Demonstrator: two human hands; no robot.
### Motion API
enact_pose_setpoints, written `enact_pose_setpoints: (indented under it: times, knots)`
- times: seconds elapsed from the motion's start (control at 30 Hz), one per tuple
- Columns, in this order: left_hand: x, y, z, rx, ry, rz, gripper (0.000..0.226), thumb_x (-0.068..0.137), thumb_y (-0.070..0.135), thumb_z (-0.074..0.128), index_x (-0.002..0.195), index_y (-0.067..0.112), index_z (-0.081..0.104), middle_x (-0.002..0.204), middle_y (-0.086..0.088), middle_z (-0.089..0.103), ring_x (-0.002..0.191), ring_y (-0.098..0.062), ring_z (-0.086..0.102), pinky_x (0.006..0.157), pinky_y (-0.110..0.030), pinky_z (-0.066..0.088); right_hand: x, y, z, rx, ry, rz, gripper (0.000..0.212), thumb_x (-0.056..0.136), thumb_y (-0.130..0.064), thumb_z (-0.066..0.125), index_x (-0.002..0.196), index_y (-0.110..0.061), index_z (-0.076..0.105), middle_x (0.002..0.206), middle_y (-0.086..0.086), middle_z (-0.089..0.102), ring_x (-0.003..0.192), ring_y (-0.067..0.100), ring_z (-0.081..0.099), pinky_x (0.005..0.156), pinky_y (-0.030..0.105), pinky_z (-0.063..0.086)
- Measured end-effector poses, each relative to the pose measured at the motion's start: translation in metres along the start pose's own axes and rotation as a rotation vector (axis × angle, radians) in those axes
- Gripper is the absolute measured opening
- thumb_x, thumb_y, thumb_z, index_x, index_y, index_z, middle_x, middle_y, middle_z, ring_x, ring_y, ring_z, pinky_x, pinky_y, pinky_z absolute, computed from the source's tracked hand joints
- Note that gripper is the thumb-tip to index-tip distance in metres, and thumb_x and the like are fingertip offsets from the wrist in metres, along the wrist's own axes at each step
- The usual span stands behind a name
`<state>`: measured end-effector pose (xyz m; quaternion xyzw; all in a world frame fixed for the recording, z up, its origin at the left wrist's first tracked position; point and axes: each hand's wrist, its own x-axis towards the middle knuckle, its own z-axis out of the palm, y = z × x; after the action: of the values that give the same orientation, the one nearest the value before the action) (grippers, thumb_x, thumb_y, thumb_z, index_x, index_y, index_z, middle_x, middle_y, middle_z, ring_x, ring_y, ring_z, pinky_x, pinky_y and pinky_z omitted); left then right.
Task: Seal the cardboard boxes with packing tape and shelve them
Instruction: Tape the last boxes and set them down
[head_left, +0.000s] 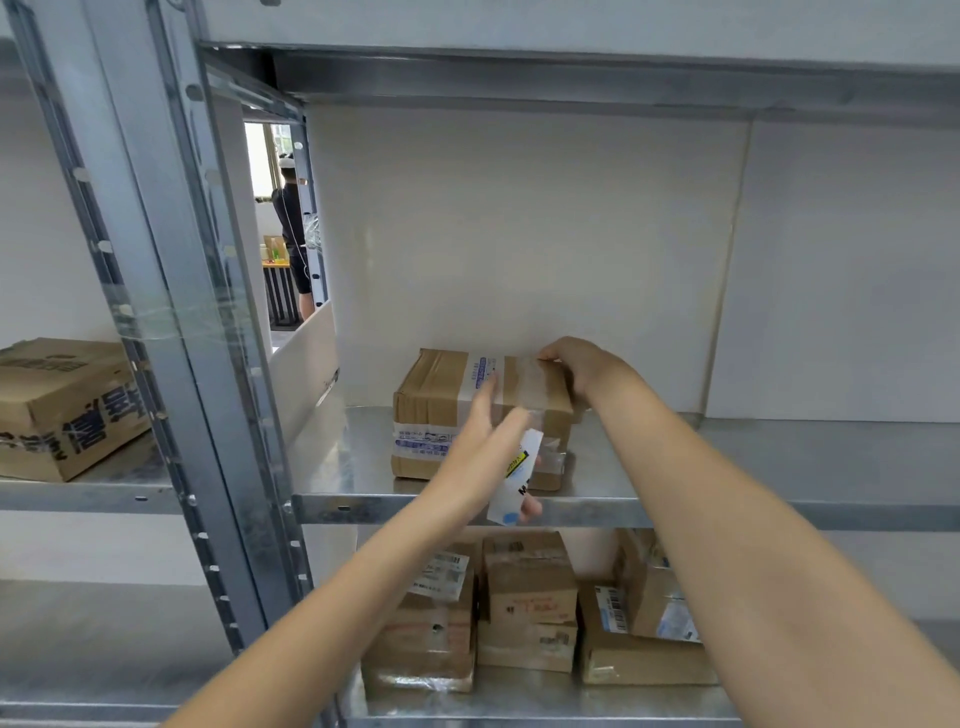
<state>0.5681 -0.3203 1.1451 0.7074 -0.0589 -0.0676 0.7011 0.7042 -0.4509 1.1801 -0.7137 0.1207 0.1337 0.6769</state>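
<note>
**A taped box is being set on the middle shelf**

A small cardboard box (467, 415), already bound with clear and printed tape, is seen resting on the metal shelf (675, 467), close to the front edge and nearer the left upright than the right end. The right hand (576, 371) is curled over the box's far right top corner and grips it there. The left hand (488, 441) is held in front of the box's near face with its fingers straight and loosely spread; whether the fingertips actually touch the cardboard cannot be told, as the hand is blurred. A white tag or label (517, 480) hangs just beside the left hand, over the shelf's front edge; it cannot be made out whether it is pinched by that hand or fixed to the box.

The sealing step appears to be finished for this box, and the shelving step is judged to be in hand, nearly done. For the next move, the box would probably need to be pushed back toward the rear panel and squared to the shelf edge before the grip is released.

On the shelf below, several more taped boxes (530, 613) are stacked near the front edge. A larger printed carton (62, 405) is seen on the neighbouring shelf to the left. Through the gap beside the upright, another person (296, 234) is visible standing far off.
</note>
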Motion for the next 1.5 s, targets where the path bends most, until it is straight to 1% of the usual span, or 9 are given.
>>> enact_pose_setpoints:
  times: [0.1, 0.23, 0.4, 0.5, 0.7, 0.9, 1.17, 1.37, 1.5]
  knots:
    - [0.0, -0.003, -0.02, 0.367, 0.106, 0.064, 0.071, 0.091, 0.044, 0.052, 0.149, 0.051, 0.012, 0.143, -0.003, 0.05, 0.107, -0.027, 0.065, 0.085, -0.047, 0.057, -0.001, 0.009, 0.006, 0.055, 0.061, 0.026, 0.028, 0.094, -0.014, 0.047, 0.067, -0.015, 0.046, 0.049, 0.002, 0.051, 0.045, 0.02, 0.052, 0.042, 0.016, 0.034]
    - [-0.009, 0.002, -0.051, 0.462, 0.044, 0.064, 0.071, 0.09, 0.048, 0.062, 0.148, 0.046, 0.021, 0.143, 0.006, 0.044, 0.091, -0.019, 0.072, 0.066, -0.035, 0.059, 0.006, 0.021, 0.01, 0.08, 0.073, 0.106, 0.007, 0.081, -0.016, 0.045, 0.078, -0.017, 0.051, 0.082, 0.002, 0.056, 0.073, 0.021, 0.051, 0.059, 0.027, 0.034]
    - [-0.017, 0.018, -0.08, 0.558, -0.085, -0.025, 0.073, 0.089, 0.044, 0.065, 0.147, 0.051, 0.02, 0.092, 0.007, 0.07, 0.067, -0.014, 0.071, 0.043, -0.022, 0.046, -0.007, 0.039, 0.011, 0.212, 0.087, -0.016, 0.014, 0.092, -0.018, 0.045, 0.091, -0.014, 0.058, 0.097, 0.006, 0.062, 0.079, 0.02, 0.054, 0.062, 0.029, 0.043]
    - [-0.015, 0.02, -0.082, 0.584, -0.089, -0.04, 0.076, 0.087, 0.047, 0.066, 0.146, 0.054, 0.019, 0.126, 0.008, 0.053, 0.073, -0.017, 0.073, 0.044, -0.023, 0.047, -0.022, 0.042, 0.007, -0.132, 0.282, -0.505, 0.032, 0.102, -0.026, 0.042, 0.122, -0.011, 0.06, 0.124, 0.008, 0.062, 0.105, 0.022, 0.055, 0.087, 0.028, 0.04]
    - [-0.011, 0.016, -0.082, 0.593, -0.066, -0.01, 0.076, 0.087, 0.046, 0.067, 0.146, 0.054, 0.02, 0.15, 0.007, 0.034, 0.086, -0.015, 0.07, 0.048, -0.027, 0.051, -0.037, 0.046, 0.002, -0.969, -0.015, -0.864, 0.05, 0.106, -0.036, 0.028, 0.148, -0.011, 0.038, 0.157, 0.004, 0.032, 0.146, 0.013, 0.023, 0.117, 0.028, 0.012]
    - [-0.01, 0.012, -0.082, 0.597, -0.05, 0.031, 0.072, 0.083, 0.058, 0.065, 0.143, 0.056, 0.025, 0.148, 0.011, 0.037, 0.096, -0.015, 0.068, 0.06, -0.038, 0.061, -0.046, 0.049, 0.003, -1.208, 0.054, -0.86, 0.06, 0.104, -0.048, 0.017, 0.154, -0.017, 0.026, 0.162, -0.004, 0.018, 0.149, 0.006, 0.004, 0.119, 0.049, -0.01]
    - [0.0, 0.014, -0.086, 0.597, -0.067, 0.05, 0.049, 0.058, 0.08, 0.063, 0.099, 0.083, 0.036, 0.116, 0.016, 0.062, 0.102, -0.019, 0.07, 0.084, -0.046, 0.059, -0.075, 0.064, 0.022, -1.163, -0.065, -1.057, 0.052, 0.106, -0.035, 0.019, 0.15, -0.011, 0.033, 0.158, 0.002, 0.029, 0.147, 0.008, 0.019, 0.115, 0.021, -0.005]
    - [0.0, 0.017, -0.088, 0.614, -0.133, 0.073, 0.076, 0.062, 0.08, 0.063, 0.131, 0.059, 0.04, 0.114, 0.011, 0.069, 0.067, -0.011, 0.07, 0.065, -0.04, 0.059, -0.08, 0.078, 0.031, -1.015, -0.134, -1.211, 0.067, 0.094, -0.042, 0.011, 0.145, -0.013, 0.044, 0.151, -0.001, 0.04, 0.141, 0.0, 0.022, 0.121, 0.027, -0.003]
    - [-0.003, 0.022, -0.088, 0.673, -0.135, 0.056, 0.081, 0.068, 0.081, 0.062, 0.14, 0.06, 0.031, 0.134, 0.017, 0.058, 0.1, -0.011, 0.068, 0.071, -0.037, 0.06, -0.08, 0.075, 0.024, -0.952, 0.012, -1.03, 0.082, 0.082, -0.071, 0.023, 0.153, -0.029, 0.026, 0.162, -0.005, 0.017, 0.15, 0.012, -0.002, 0.121, 0.041, -0.009]
